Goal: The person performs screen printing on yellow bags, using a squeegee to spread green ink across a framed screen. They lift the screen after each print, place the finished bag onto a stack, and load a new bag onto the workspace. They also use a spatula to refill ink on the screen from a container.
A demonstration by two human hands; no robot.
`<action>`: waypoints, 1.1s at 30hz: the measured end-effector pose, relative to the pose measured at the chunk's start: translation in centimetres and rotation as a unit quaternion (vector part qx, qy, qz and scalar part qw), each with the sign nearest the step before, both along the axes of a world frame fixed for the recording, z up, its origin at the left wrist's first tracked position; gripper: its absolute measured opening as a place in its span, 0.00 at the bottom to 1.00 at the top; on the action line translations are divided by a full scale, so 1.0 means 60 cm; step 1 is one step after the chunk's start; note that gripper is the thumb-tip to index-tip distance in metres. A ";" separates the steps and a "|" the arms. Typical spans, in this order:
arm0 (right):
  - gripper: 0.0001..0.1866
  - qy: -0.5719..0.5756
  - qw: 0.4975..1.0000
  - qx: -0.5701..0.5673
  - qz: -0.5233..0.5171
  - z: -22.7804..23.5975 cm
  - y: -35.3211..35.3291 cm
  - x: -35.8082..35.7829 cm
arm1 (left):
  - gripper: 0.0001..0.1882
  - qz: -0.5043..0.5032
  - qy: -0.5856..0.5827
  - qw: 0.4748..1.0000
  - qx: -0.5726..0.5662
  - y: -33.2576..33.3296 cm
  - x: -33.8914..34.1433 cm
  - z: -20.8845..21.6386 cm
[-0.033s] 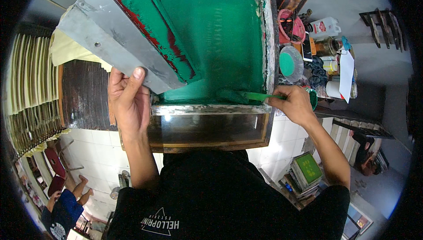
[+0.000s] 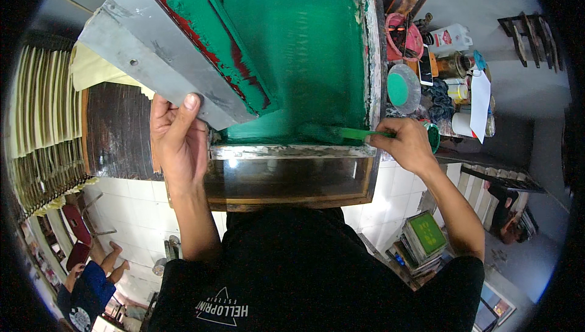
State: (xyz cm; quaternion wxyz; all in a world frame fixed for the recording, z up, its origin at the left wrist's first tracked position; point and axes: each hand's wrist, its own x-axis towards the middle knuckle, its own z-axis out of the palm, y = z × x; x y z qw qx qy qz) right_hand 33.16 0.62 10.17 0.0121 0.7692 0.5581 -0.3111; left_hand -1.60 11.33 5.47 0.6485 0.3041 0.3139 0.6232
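Note:
My left hand [image 2: 180, 140] grips the lower edge of a wide squeegee [image 2: 164, 51], thumb on top. Its grey metal plate is bare, while the blade side carries thick green ink with streaks of red. The squeegee is tilted over the left part of a screen-printing frame [image 2: 292, 153], whose mesh [image 2: 304, 45] is coated in green ink. My right hand [image 2: 402, 143] is closed round a slim green spatula-like tool [image 2: 356, 133] at the frame's near right corner. The tool's far end lies in dark green ink, so its shape is hard to make out.
On the right stand a clear bowl of green ink [image 2: 399, 88], a pink basket [image 2: 402, 36], a white jug [image 2: 451, 38], a phone [image 2: 425, 70] and several cans. Yellowish sheets [image 2: 36, 106] hang at the far left. A person [image 2: 88, 289] is at the lower left; stacked frames [image 2: 425, 234] stand lower right.

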 end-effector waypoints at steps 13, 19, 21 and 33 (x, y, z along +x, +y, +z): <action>0.22 0.086 0.996 0.000 0.012 -0.022 0.035 -0.042 | 0.22 0.025 0.048 0.997 0.051 -0.001 -0.043 0.015; 0.16 0.259 0.962 0.025 -0.085 -0.052 0.007 -0.021 | 0.18 0.069 0.061 0.995 0.046 0.009 -0.047 0.042; 0.10 0.285 0.952 0.053 -0.099 -0.050 -0.003 -0.019 | 0.18 0.064 0.104 0.991 0.051 0.026 -0.047 0.055; 0.10 0.318 0.891 0.183 -0.266 -0.019 -0.120 0.028 | 0.21 -0.162 0.678 0.591 0.405 0.407 0.202 0.079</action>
